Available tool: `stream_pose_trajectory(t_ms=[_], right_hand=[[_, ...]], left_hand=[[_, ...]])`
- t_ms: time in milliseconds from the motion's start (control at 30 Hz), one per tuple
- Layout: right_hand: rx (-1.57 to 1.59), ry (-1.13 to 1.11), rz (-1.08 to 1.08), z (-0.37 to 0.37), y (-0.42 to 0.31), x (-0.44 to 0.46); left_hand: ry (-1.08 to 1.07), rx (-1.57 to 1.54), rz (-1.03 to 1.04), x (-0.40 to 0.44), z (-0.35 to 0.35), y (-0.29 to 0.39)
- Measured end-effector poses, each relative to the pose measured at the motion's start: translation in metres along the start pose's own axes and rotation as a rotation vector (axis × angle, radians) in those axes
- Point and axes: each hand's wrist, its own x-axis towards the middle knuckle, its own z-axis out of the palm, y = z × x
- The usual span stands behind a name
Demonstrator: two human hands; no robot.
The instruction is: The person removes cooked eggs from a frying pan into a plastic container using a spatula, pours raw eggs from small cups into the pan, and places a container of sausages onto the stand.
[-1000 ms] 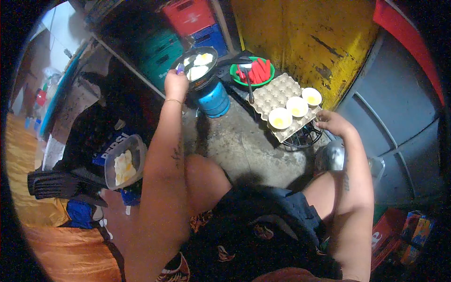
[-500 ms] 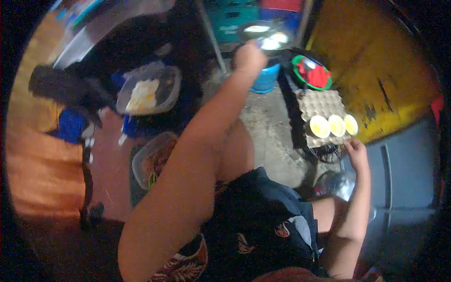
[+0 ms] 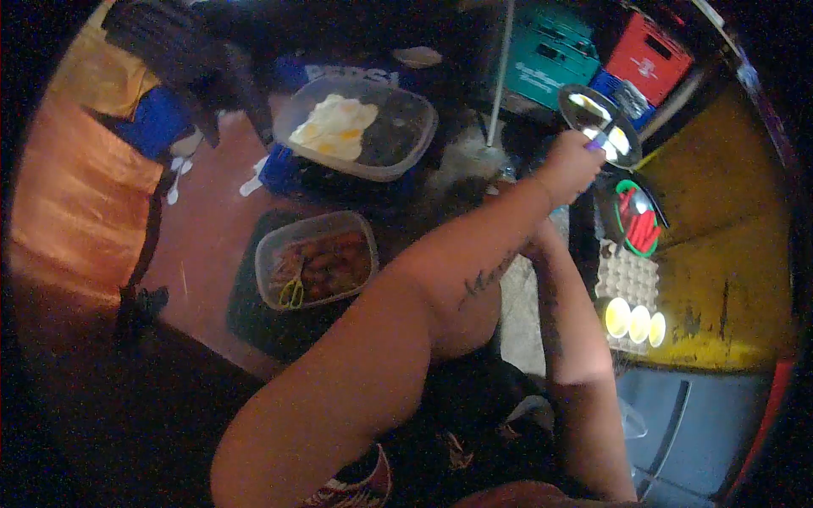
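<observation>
Purple marks the handle [image 3: 595, 146] in the left hand [image 3: 569, 165], the fingers closed around it in a firm grip at the near side of the dark frying pan [image 3: 628, 154]; the handle is probably held this way so the tool's thin far end reaches over the fried eggs [image 3: 588, 105], which lie white inside the pan. The right hand [image 3: 535, 240] is close under the left wrist, mostly hidden, and whether its grip is open or closed I cannot tell. Beside the pan sits a green bowl [image 3: 624, 184] of red sausages [image 3: 642, 230], and next to that a grey egg tray [image 3: 628, 278] bearing three white cups [image 3: 616, 317] with yellow in them; the tray's hollows presumably keep the cups steady. On the other side of the left forearm [image 3: 474, 267], a clear plastic tub [image 3: 406, 167] holds cooked eggs [image 3: 334, 127] bunched towards one end, and a second tub [image 3: 270, 290] holds brownish food [image 3: 339, 264] with a yellow utensil [image 3: 292, 295] resting on it, likely left within reach. Green [image 3: 550, 55] and red crates [image 3: 648, 55] stand behind the pan, and a yellow panel [image 3: 720, 212] bounds the bowl and tray side. The left forearm cuts across between the tubs and the pan and is the main thing in the way.
</observation>
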Motion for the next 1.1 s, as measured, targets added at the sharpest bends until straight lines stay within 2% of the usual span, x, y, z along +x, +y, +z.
stream_pose_trajectory(t_ms=[33,67,133,200,300,367,433,467,533,600,633,700,733,767,800,833,933,967,1033,1067,1100], right_hand=[[-0.007,-0.052,0.035,0.006,0.011,0.033],[0.315,-0.078,0.271,0.040,-0.046,0.038],[0.633,-0.126,0.438,0.083,-0.078,0.057],[0.639,-0.180,0.284,0.102,-0.075,0.078],[0.609,-0.270,0.308,0.116,-0.073,0.099],[0.636,-0.293,0.329,0.115,-0.061,0.118],[0.685,-0.332,0.353,0.116,-0.056,0.138],[0.718,-0.354,0.369,0.116,-0.054,0.146],[0.684,-0.343,0.367,0.126,-0.053,0.148],[0.543,-0.269,0.291,0.129,-0.054,0.151],[0.637,-0.294,0.388,0.125,-0.048,0.163],[0.156,-0.305,0.061,0.109,-0.007,0.186],[0.143,-0.286,0.034,0.100,0.011,0.195],[0.131,-0.267,0.007,0.098,0.016,0.197],[0.341,-0.222,0.129,0.100,-0.004,0.181],[0.549,-0.169,0.252,0.102,-0.023,0.164],[-0.409,-0.134,-0.187,0.106,-0.055,0.105],[-0.516,-0.086,-0.252,0.102,-0.059,0.091],[-0.516,-0.025,-0.265,0.095,-0.064,0.069],[-0.344,0.016,-0.189,0.090,-0.067,0.060],[-0.155,0.062,-0.125,0.085,-0.069,0.051]], left_hand=[[0.035,0.096,0.058,-0.005,-0.002,0.006],[0.070,0.192,0.115,-0.007,-0.005,0.009],[0.072,0.122,0.178,-0.001,-0.007,0.004],[0.077,0.225,0.228,-0.006,-0.010,0.013],[0.052,0.255,0.114,-0.005,-0.014,0.029],[0.056,0.230,0.045,0.011,-0.018,0.010],[0.001,0.142,0.205,0.016,-0.023,0.009],[0.045,0.194,0.143,0.018,-0.024,0.007],[0.078,0.295,0.015,0.026,-0.025,0.006],[0.101,0.267,-0.009,0.021,-0.023,0.008],[0.064,0.306,0.057,0.030,-0.022,-0.004],[-0.069,0.584,0.228,0.053,-0.018,-0.021],[-0.168,0.825,0.324,0.065,-0.015,-0.028],[-0.180,0.901,0.346,0.068,-0.014,-0.030],[-0.191,0.976,0.370,0.071,-0.012,-0.032],[-0.115,0.883,0.322,0.070,-0.007,-0.036],[0.016,0.483,0.165,0.036,-0.011,-0.003],[0.042,0.332,0.110,0.021,-0.015,0.012],[0.097,0.301,0.137,0.011,-0.010,0.019],[0.122,0.286,0.152,0.009,-0.007,0.021],[-0.010,0.663,0.308,0.021,-0.002,0.015]])
